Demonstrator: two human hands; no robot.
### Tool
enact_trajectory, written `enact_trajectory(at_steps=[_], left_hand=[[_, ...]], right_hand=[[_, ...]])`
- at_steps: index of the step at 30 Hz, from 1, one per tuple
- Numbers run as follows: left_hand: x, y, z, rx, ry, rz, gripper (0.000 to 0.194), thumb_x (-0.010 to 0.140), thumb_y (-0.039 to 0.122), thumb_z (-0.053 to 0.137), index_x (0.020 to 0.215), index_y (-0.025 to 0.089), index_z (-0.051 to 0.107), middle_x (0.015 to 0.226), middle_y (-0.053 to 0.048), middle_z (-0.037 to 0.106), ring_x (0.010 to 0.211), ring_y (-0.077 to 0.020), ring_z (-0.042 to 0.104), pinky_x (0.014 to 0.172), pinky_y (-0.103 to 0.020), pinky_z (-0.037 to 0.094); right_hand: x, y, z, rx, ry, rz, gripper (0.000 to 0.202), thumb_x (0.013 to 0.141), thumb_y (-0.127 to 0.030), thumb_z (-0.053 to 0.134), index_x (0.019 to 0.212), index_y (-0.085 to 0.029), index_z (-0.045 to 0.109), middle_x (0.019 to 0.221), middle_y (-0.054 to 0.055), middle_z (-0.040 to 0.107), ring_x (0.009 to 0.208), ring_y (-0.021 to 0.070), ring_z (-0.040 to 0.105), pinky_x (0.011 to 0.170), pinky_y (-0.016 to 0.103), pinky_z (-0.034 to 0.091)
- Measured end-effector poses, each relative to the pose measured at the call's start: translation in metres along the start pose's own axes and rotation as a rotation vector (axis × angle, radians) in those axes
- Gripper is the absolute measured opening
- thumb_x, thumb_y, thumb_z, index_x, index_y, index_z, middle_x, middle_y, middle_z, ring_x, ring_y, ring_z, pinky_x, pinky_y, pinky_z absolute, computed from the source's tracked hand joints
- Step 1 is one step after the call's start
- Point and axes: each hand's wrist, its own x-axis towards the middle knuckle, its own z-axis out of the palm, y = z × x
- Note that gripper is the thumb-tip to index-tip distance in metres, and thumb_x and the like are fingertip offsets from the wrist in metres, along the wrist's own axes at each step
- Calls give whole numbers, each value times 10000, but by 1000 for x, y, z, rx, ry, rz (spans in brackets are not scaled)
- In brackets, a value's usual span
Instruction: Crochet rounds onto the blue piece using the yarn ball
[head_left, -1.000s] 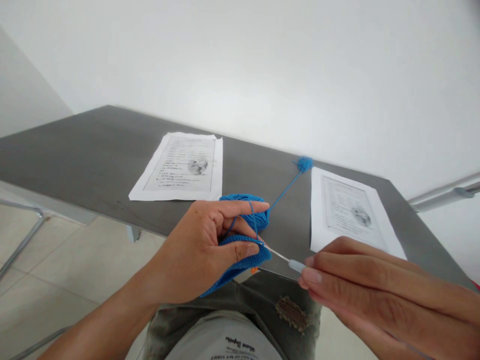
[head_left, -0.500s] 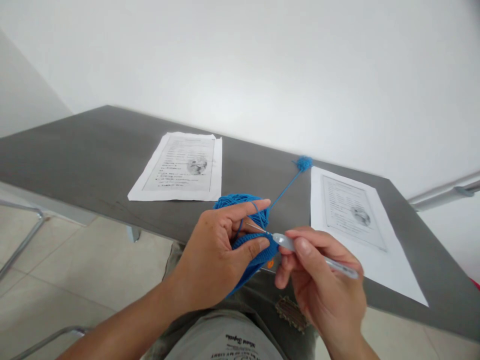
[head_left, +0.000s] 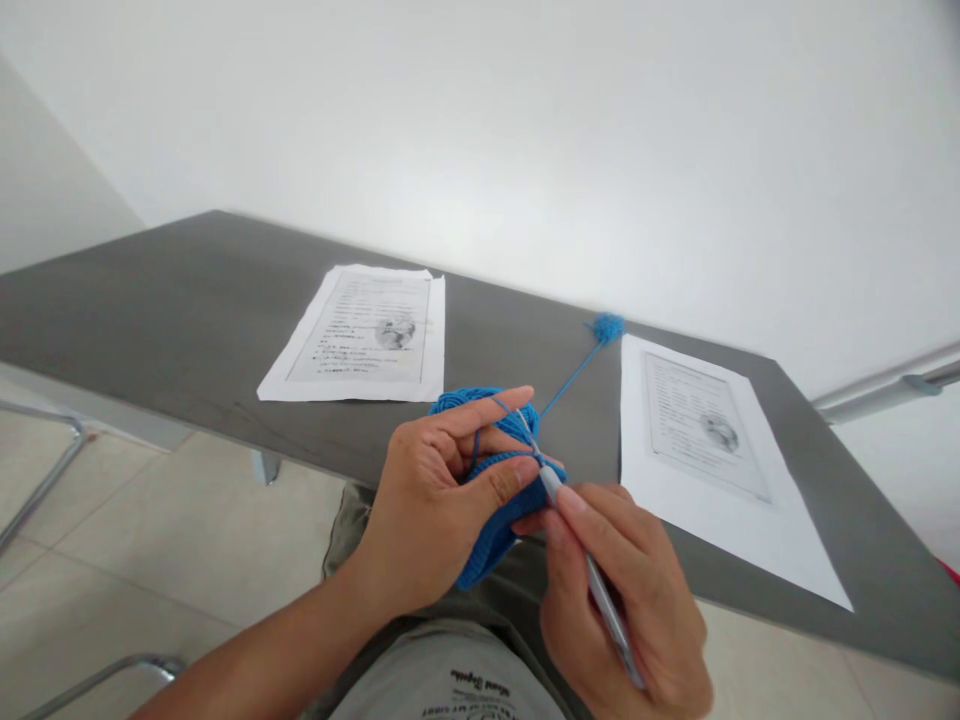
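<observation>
- Change over the last 0.5 s: crochet hook (head_left: 609, 615) swung from lying nearly flat, tip pointing left, to a steep slant, metal tip now up by the strand off the left index finger.
- Right hand (head_left: 637, 585) turned with it and sits lower on the handle side, fingers closed on the grip like a pen.
- Reading: hook seems to be at the strand, mid-stitch, along the top edge of the work. Whether the yarn is actually caught under the tip is too small to tell.
- Left hand (head_left: 427, 515) little changed: thumb pinching the blue crocheted piece (head_left: 491, 550) against the fingers, index stretched out to carry the strand.
- Piece hangs between both hands at the near side of the desk (head_left: 187, 310), above the lap.
- Blue skein (head_left: 466, 398) on the desk just behind the left index, partly covered by it; a yarn line (head_left: 574, 377) runs from there to a small blue tangle (head_left: 608, 327) by the wall (head_left: 480, 150).
- 2 printed sheets: left sheet (head_left: 315, 375), right sheet (head_left: 750, 530); both lie clear of the yarn line.
- In the way: left thumb hides part of the worked edge.
</observation>
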Motion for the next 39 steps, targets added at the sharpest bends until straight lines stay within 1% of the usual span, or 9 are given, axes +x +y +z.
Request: enact_trajectory(at_steps=[3, 10, 20, 22, 27, 29, 32, 35, 39], left_hand=[[4, 6, -7, -124, -102, -91, 580, 708, 174, 1004, 1262, 135, 838, 808, -74, 857, 723, -177, 775, 700, -248, 639], [13, 21, -22, -111, -220, -258, 477, 670, 167, 1035, 1125, 182, 893, 758, -22, 802, 592, -92, 705, 583, -147, 565], [17, 27, -24, -18, -274, -250, 357, 741, 143, 980, 1088, 173, 902, 683, -2, 754, 555, -61, 636, 539, -111, 493], [18, 27, -25, 30, -275, -238, 370, 721, 144, 989, 1079, 184, 906, 677, 3, 746, 559, -62, 625, 539, -113, 481], [20, 27, -28, 154, -275, -191, 308, 767, 196, 957, 1072, 211, 915, 698, -15, 755, 590, -82, 632, 565, -139, 482], [21, 27, -29, 189, -288, -167, 274, 773, 199, 944, 1046, 206, 920, 668, -9, 733, 576, -81, 608, 551, -141, 462], [21, 28, -30, 235, -293, -153, 236, 752, 189, 941, 988, 198, 925, 653, -12, 729, 588, -89, 605, 548, -145, 454], [22, 28, -31, 244, -302, -170, 229, 748, 200, 941, 976, 195, 924, 691, -35, 770, 619, -104, 630, 570, -156, 476], [22, 28, -30, 229, -314, -172, 192, 754, 197, 944, 946, 196, 925, 721, -43, 797, 646, -106, 653, 596, -156, 485]], right_hand=[[2, 6, -8, -21, -60, -132, 507, 928, 3, 737, 1369, -247, 759, 1019, 85, 831, 792, 216, 775, 628, 356, 655], [47, 13, -40, 187, -348, -122, 540, 898, 44, 747, 1360, -236, 773, 1016, 74, 823, 793, 217, 786, 628, 369, 656], [71, 25, -67, 202, -510, -139, 516, 908, -16, 762, 1354, -273, 785, 976, 77, 844, 764, 264, 803, 555, 394, 660], [82, 22, -72, 180, -583, -172, 524, 919, -19, 749, 1376, -274, 774, 964, 74, 846, 778, 264, 810, 574, 392, 678], [115, 7, -84, 59, -877, -212, 460, 965, -42, 736, 1368, -260, 778, 1040, 73, 866, 861, 241, 837, 703, 327, 723], [123, 5, -84, 58, -919, -207, 416, 972, -46, 734, 1336, -237, 795, 1052, 81, 865, 879, 233, 840, 734, 304, 724], [123, 6, -82, 117, -878, -161, 411, 924, -21, 778, 1283, -217, 819, 1023, 85, 859, 850, 232, 835, 734, 309, 727], [116, 10, -79, 171, -775, -79, 406, 872, -6, 825, 1204, -238, 851, 924, 73, 855, 752, 232, 820, 615, 307, 708], [96, 19, -70, 311, -629, 98, 334, 914, -57, 808, 1185, -246, 857, 765, 46, 827, 604, 203, 779, 518, 296, 672]])
